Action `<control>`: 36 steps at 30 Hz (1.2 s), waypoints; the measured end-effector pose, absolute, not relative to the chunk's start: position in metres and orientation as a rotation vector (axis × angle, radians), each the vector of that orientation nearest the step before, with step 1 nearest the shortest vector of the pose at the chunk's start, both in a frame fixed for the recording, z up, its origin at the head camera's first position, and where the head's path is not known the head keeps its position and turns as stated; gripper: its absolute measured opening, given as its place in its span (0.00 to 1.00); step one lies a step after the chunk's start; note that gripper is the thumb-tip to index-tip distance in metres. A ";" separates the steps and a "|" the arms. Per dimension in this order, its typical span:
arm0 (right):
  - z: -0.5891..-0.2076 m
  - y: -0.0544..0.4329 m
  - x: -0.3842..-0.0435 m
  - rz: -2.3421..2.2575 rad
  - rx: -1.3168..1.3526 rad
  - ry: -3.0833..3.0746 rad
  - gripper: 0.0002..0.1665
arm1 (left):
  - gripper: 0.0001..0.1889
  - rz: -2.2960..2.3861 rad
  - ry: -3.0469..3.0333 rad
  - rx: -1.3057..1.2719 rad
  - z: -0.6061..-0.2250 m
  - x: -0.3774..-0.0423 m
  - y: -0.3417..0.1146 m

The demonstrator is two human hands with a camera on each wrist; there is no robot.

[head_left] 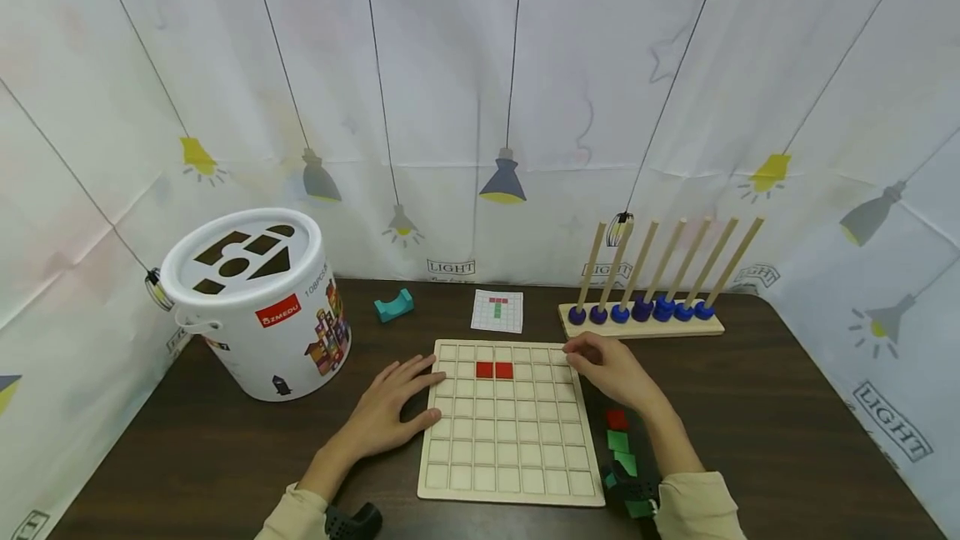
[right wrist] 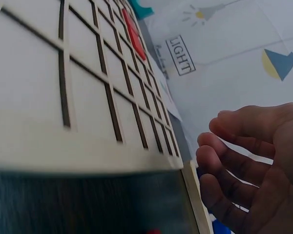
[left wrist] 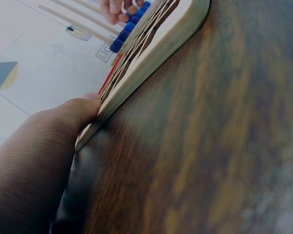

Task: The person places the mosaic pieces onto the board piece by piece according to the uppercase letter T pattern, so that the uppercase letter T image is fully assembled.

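A pale wooden grid board (head_left: 506, 432) lies on the dark table. Two red square tiles (head_left: 494, 370) sit side by side in its second row from the far edge. My left hand (head_left: 392, 407) rests at the board's left edge with fingers spread; its thumb (left wrist: 83, 109) touches the rim in the left wrist view. My right hand (head_left: 615, 369) is by the far right corner of the board, fingers loosely bent. In the right wrist view, nothing shows between those fingers (right wrist: 229, 165). A red tile (head_left: 617, 419) and several green tiles (head_left: 618, 441) lie right of the board, partly hidden under the right wrist.
Behind the board lies a small pattern card (head_left: 497, 311) with a red and green T. A teal curved block (head_left: 393, 306) is left of it. A white bucket (head_left: 262, 307) stands at the left. A peg rack (head_left: 641, 325) with blue beads stands at the back right.
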State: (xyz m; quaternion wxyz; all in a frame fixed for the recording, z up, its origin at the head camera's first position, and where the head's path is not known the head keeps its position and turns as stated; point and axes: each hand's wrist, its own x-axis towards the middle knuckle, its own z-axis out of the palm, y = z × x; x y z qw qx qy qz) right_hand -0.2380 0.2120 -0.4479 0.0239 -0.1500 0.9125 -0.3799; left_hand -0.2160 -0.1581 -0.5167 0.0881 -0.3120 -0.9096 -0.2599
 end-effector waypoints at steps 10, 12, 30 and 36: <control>-0.445 0.238 -0.223 -0.976 -0.565 2.846 0.13 | 0.28 -0.779 -2.706 -0.927 -0.516 -0.216 -0.157; -0.446 0.243 -0.219 -0.941 -0.577 2.836 0.12 | 0.28 -0.775 -2.712 -0.921 -0.516 -0.217 -0.156; -0.455 0.275 -0.197 -0.859 -0.762 2.754 0.16 | 0.28 -0.770 -2.685 -0.954 -0.514 -0.216 -0.158; -0.456 0.277 -0.195 -0.881 -0.752 2.763 0.11 | 0.29 -0.771 -2.674 -0.966 -0.514 -0.216 -0.157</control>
